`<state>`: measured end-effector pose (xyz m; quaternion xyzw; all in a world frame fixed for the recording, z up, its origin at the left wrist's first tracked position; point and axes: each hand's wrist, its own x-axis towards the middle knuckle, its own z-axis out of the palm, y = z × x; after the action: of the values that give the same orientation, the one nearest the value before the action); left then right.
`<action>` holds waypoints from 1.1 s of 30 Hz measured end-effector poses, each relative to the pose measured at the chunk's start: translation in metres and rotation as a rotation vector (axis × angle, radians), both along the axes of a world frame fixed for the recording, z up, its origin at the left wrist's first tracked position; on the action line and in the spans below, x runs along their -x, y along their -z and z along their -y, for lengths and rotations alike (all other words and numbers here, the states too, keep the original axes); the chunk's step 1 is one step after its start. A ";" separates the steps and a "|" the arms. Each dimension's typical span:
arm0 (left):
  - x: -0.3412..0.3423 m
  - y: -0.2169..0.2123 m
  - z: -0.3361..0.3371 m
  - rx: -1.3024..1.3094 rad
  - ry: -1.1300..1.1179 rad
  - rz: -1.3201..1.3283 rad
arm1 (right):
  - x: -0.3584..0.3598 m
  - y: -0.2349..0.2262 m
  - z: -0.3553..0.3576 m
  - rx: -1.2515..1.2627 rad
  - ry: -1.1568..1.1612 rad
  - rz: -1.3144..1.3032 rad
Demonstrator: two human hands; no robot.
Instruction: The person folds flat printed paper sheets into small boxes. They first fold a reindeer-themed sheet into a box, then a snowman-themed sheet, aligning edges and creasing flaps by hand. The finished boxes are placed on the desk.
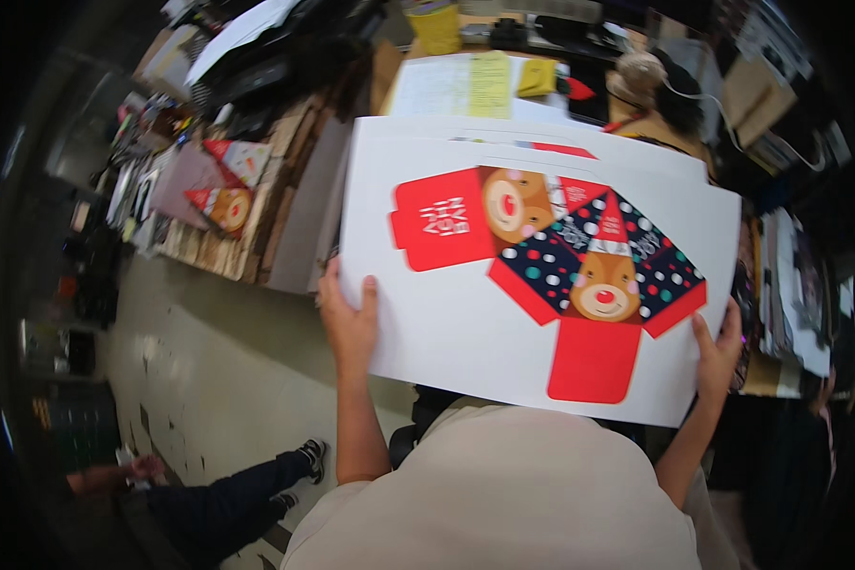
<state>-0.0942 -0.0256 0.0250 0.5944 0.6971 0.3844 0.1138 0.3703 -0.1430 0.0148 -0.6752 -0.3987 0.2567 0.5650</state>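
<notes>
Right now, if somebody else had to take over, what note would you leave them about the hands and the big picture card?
Left hand: grips the left edge of the top printed sheet, thumb on top.
Right hand: grips its lower right edge.
The sheet is white card with a flat red and dark dotted reindeer box pattern, held up over the stack of similar sheets on the table.
Done: top sheet is lifted in both hands.
Left: it has not been set down anywhere. Folded reindeer boxes sit at the far left of the table.

The person wears a plain beige short-sleeved shirt, both forearms bare.
</notes>
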 end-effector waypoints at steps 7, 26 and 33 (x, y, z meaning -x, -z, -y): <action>0.090 -0.025 -0.017 -0.006 0.083 -0.259 | 0.011 -0.004 -0.004 0.004 0.168 0.247; 0.319 -0.025 -0.163 -0.528 -0.293 -0.281 | 0.028 -0.046 0.013 0.019 0.317 0.801; 0.014 -0.031 0.030 0.302 0.719 0.938 | 0.093 -0.069 -0.004 -0.088 -0.414 0.388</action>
<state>-0.1086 -0.0559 0.0559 0.5369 0.3753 0.4396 0.6145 0.2772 -0.1392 0.0836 -0.5907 -0.6396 0.2149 0.4425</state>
